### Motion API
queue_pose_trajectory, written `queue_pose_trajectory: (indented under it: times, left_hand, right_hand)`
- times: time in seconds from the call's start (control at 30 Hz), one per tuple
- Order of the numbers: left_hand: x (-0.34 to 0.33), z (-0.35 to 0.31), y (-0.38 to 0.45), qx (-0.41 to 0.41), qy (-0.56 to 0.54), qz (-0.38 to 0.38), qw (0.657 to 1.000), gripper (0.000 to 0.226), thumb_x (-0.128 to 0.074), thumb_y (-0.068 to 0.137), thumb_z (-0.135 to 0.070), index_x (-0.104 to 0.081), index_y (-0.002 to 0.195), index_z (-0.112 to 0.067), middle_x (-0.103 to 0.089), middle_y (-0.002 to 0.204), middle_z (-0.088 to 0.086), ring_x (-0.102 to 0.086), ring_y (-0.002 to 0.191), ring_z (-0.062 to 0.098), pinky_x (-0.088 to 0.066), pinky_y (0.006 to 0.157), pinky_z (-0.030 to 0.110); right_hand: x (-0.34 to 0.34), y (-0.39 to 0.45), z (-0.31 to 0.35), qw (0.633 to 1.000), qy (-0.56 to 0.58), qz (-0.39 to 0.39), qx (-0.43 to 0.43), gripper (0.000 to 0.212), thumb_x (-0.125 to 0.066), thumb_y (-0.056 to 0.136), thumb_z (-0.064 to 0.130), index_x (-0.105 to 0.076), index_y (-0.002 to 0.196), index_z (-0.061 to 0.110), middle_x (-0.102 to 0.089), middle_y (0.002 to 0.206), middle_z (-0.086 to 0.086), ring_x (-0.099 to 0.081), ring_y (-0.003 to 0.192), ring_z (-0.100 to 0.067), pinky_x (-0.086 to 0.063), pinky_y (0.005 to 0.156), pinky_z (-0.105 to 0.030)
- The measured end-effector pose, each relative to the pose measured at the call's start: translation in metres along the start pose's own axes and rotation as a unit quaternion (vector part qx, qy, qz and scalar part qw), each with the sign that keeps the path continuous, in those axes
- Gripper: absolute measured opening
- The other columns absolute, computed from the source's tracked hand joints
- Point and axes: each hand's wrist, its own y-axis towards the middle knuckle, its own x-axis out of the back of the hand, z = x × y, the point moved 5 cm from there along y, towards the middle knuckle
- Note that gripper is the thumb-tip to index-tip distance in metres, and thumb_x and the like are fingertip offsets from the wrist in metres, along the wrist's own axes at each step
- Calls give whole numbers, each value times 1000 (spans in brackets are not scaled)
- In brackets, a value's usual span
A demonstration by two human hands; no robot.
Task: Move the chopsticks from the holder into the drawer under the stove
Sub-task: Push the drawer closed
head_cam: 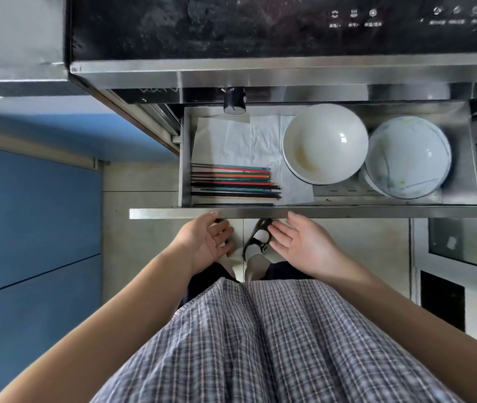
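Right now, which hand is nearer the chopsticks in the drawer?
Left. The left hand is just below the drawer front, almost under the chopsticks. The right hand sits further right, below the white bowl.

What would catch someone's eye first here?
The open steel drawer under the stove, with a bundle of colourful chopsticks lying on white paper at its left. Two bowls fill its right side. Below its front edge, the left hand and right hand are open and empty.
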Motion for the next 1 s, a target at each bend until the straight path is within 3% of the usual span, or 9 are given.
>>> queue_pose_trajectory:
  times: [0.13, 0.23, 0.33, 0.47, 0.67, 0.8, 0.93, 1.0]
  left_hand:
    - [-5, -3, 2, 9, -68, 10, 998, 17, -40, 94, -14, -50, 102, -3, -55, 98, 12, -56, 92, 26, -36, 102, 45]
    - [-12, -9, -2, -1, -89, 8, 996, 47, -36, 96, -13, -28, 142, -7, -52, 128, 15, -51, 118, 29, -33, 106, 49]
    - [-18, -19, 2, -15, -105, 12, 994, 57, -36, 97, -15, -12, 148, -5, -37, 148, 17, -43, 131, 30, -31, 108, 51]
    - [-31, -39, 7, -38, -121, 31, 991, 56, -36, 99, -21, -14, 148, -3, -36, 149, 19, -42, 132, 31, -29, 110, 50]
    - [-51, -73, 16, -68, -121, 37, 990, 49, -33, 100, -19, -24, 142, 3, -47, 138, 19, -46, 129, 29, -30, 108, 49]
    - [-63, -95, 24, -77, -113, 45, 990, 27, -29, 96, -5, -45, 114, 6, -52, 127, 18, -50, 125, 27, -34, 104, 47]
    - [-73, -118, 31, -86, -75, 55, 992, 23, -28, 92, 3, -50, 92, 8, -55, 108, 20, -55, 116, 26, -39, 97, 45]
    - [-76, -128, 36, -88, -60, 54, 993, 22, -29, 91, 5, -51, 91, 10, -56, 104, 20, -59, 105, 24, -41, 97, 44]
  right_hand:
    - [-8, 2, 2, 998, 56, -2, -9, 54, -43, 96, 19, -23, 145, 9, -38, 148, -15, -41, 134, -26, -27, 113, -46]
    - [-17, 2, 6, 996, 88, -14, -10, 53, -44, 95, 17, -25, 143, 8, -39, 147, -16, -42, 133, -27, -25, 114, -47]
    - [-26, 6, 15, 995, 100, -21, -5, 51, -45, 94, 14, -28, 142, 7, -39, 146, -18, -43, 132, -28, -25, 113, -47]
    - [-44, 11, 33, 994, 105, -15, 11, 60, -45, 94, 18, -16, 147, 12, -37, 147, -17, -42, 133, -26, -24, 113, -46]
    - [-72, 25, 64, 993, 106, -19, 43, 53, -47, 94, 19, -28, 142, 12, -37, 146, -18, -43, 132, -26, -25, 111, -47]
    - [-91, 33, 86, 994, 93, -12, 61, 54, -46, 94, 17, -25, 144, 13, -36, 147, -17, -40, 134, -25, -21, 112, -47]
    - [-105, 41, 105, 996, 60, -17, 68, 52, -46, 93, 16, -29, 142, 13, -40, 146, -15, -41, 134, -24, -21, 112, -46]
    - [-110, 44, 113, 996, 49, -18, 70, 50, -45, 93, 16, -31, 141, 14, -40, 146, -14, -42, 133, -23, -22, 112, -45]
